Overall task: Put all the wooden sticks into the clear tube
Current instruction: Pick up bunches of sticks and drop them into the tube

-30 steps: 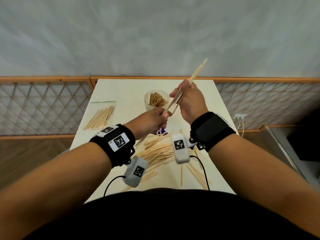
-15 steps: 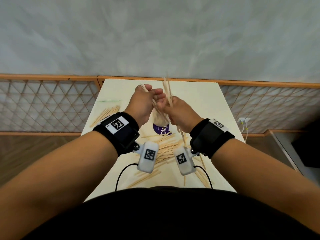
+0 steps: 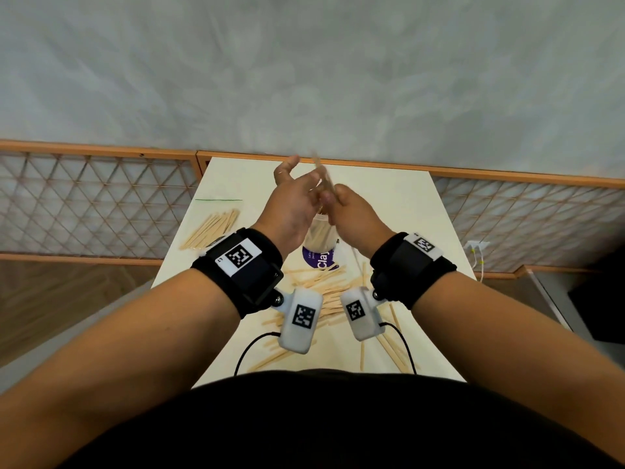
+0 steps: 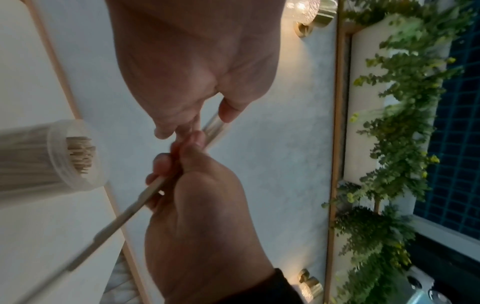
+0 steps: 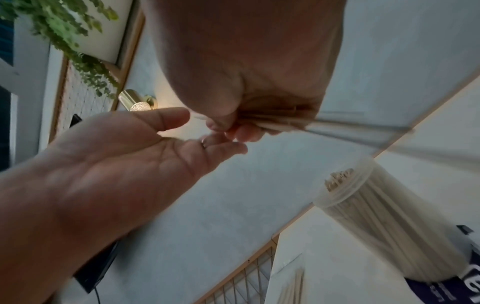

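Two hands meet above the clear tube: the left hand, closed on sticks half a second ago, has now spread its fingers and holds nothing, while the right hand grips a small bundle of wooden sticks. The tube stands upright on the surface, already packed with sticks, and more sticks lie scattered on the near side.

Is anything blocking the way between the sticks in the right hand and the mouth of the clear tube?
Nothing visible blocks it. The right hand holds the sticks above the clear tube, whose mouth is open though already packed with sticks. The open left hand sits beside, not over it.
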Motion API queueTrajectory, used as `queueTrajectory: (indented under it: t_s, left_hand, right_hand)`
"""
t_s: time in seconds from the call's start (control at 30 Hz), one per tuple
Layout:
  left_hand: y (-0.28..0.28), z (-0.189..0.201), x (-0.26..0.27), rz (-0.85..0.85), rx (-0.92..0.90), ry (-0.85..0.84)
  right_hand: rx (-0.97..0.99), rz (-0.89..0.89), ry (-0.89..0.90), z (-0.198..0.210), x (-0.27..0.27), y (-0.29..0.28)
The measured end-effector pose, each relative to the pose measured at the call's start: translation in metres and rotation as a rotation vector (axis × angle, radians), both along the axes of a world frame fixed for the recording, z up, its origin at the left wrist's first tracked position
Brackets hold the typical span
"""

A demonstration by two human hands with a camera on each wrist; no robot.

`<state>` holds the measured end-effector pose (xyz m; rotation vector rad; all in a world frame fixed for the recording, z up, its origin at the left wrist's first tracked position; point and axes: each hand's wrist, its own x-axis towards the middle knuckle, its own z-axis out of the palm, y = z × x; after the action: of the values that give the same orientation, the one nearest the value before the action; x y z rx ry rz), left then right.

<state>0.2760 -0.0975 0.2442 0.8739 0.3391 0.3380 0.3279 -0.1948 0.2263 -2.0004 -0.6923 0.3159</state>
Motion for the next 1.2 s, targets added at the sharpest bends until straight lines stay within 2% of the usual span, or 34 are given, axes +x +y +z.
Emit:
queueTrajectory:
  t_s: [0.13, 0.23, 0.3, 0.43, 0.6, 0.7, 0.8, 0.9, 0.97, 1.03, 1.1, 1.2]
  left_hand:
    - [0.008, -0.013, 0.0, -0.01, -0.134, 0.141]
    - [0.011, -0.03, -0.001, -0.108, -0.247, 0.32]
    - [0.006, -0.039, -0.004, -0.189, -0.343, 0.394]
    - [-0.005, -0.038, -0.007, -0.221, -0.506, 0.382]
    - [-0.002, -0.034, -0.006, -0.151, -0.491, 0.372]
    - [-0.002, -0.036, -0.006, -0.165, -0.436, 0.399]
    - [-0.002, -0.039, -0.006, -0.24, -0.303, 0.415]
    - [0.003, -0.043, -0.01, -0.356, 0.062, 0.337]
    - [0.008, -0.044, -0.014, -0.426, 0.332, 0.232]
    - [0.014, -0.043, -0.015, -0.487, 0.507, 0.175]
    - [0.021, -0.042, -0.012, -0.516, 0.549, 0.163]
    - [0.037, -0.044, -0.008, -0.599, 0.493, 0.162]
  right_hand:
    - [0.35, -0.056, 0.176, 0.026, 0.017, 0.0]
    - [0.653, -0.073, 0.33, 0.052, 0.026, 0.005]
    - [0.744, -0.065, 0.38, 0.064, 0.024, 0.01]
    - [0.719, 0.052, 0.444, 0.058, 0.007, 0.012]
    - [0.653, 0.094, 0.396, 0.042, -0.001, 0.009]
    - [0.573, 0.074, 0.286, 0.044, 0.001, 0.011]
    - [0.334, 0.051, 0.053, 0.044, 0.008, 0.013]
    - [0.09, -0.036, -0.194, 0.04, 0.023, 0.011]
    - [0.009, -0.077, -0.258, 0.037, 0.033, 0.007]
    - [-0.033, -0.092, -0.27, 0.035, 0.04, 0.005]
    - [-0.035, -0.068, -0.213, 0.034, 0.046, 0.003]
    - [0.056, 0.127, 0.072, 0.044, 0.056, -0.007]
